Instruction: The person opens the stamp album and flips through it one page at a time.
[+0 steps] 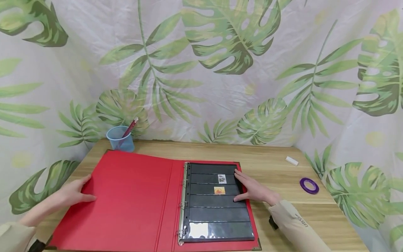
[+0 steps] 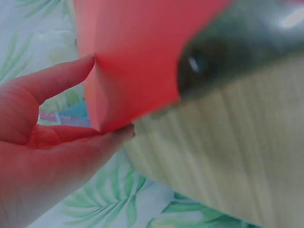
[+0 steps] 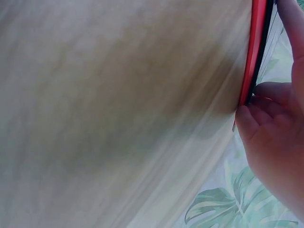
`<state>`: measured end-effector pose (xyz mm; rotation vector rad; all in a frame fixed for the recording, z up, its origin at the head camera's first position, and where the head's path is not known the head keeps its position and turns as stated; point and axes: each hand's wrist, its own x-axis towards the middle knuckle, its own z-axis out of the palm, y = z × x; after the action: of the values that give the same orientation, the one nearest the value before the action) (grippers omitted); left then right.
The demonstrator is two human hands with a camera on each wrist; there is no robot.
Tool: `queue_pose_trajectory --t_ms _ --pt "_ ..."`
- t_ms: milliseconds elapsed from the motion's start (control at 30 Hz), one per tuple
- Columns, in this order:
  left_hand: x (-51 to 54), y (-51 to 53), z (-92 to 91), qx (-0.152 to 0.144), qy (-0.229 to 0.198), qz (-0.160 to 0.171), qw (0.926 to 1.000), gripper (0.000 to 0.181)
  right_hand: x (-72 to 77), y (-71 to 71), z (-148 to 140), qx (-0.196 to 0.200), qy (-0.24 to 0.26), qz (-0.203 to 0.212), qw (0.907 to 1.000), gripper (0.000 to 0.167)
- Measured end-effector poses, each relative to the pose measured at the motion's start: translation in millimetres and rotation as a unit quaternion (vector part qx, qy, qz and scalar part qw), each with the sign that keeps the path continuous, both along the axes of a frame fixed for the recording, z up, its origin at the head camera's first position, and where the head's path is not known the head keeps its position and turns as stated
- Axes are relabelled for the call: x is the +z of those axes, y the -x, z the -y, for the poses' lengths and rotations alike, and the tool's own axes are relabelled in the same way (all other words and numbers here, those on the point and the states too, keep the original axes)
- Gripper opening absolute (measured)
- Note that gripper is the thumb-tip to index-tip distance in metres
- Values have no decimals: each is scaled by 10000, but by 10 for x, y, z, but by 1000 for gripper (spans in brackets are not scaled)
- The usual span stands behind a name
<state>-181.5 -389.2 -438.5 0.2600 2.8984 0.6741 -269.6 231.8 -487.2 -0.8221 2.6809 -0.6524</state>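
Note:
A red ring-bound stamp album (image 1: 126, 199) lies spread on the table, its cover to the left. On the right, a black stock page (image 1: 217, 213) with clear strips holds a grey-and-white stamp (image 1: 222, 179) and an orange-yellow stamp (image 1: 219, 190). My left hand (image 1: 70, 192) holds the cover's left edge, thumb and fingers spread apart; the left wrist view has the fingertips (image 2: 94, 58) against the red board. At the page's right edge, my right hand (image 1: 255, 187) grips the album, fingers curled at its rim (image 3: 247, 80) in the right wrist view. Some fingers are hidden.
A blue mesh cup (image 1: 121, 140) with red pencils (image 1: 130, 128) stands behind the cover at the back left. Toward the right side of the wooden table (image 1: 270, 159) lie a white eraser-like block (image 1: 291, 161) and a purple ring of tape (image 1: 309, 186). Leaf-print cloth hangs behind.

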Motion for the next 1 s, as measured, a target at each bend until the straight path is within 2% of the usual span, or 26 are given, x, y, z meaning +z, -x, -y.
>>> queue_pose_trajectory --t_ms 233,300,400,467,533,633,733,900,1000 --pt "-235 -49 -92 206 -73 -314 9993 95 -5 -2 2 81 -3 -47 10000 106" --pt "-296 -63 -161 247 -79 -578 9980 98 -3 -4 2 77 0 -17 10000 106" --pt "-388 -79 -313 214 64 -1190 9926 100 -2 -5 5 70 -29 -27 10000 105" --pt "-427 -88 -444 148 208 -1683 9854 100 -3 -5 6 59 -56 -21 10000 105" --pt "-445 -98 -580 25 380 -2026 9785 100 -4 -3 9 52 -84 -13 10000 105" --pt "-439 -117 -767 -306 462 -2242 9730 99 -6 -1 14 39 -116 29 9999 105" --pt "-415 -137 -917 -734 390 -2199 9720 98 -7 0 20 19 -128 54 9999 106" --pt "-287 -172 -1144 -1303 183 -1715 9764 94 1 1 17 6 -117 68 9999 106" --pt "-195 -160 -1284 -1592 185 -1447 9764 92 12 3 8 -40 -135 102 9998 107"
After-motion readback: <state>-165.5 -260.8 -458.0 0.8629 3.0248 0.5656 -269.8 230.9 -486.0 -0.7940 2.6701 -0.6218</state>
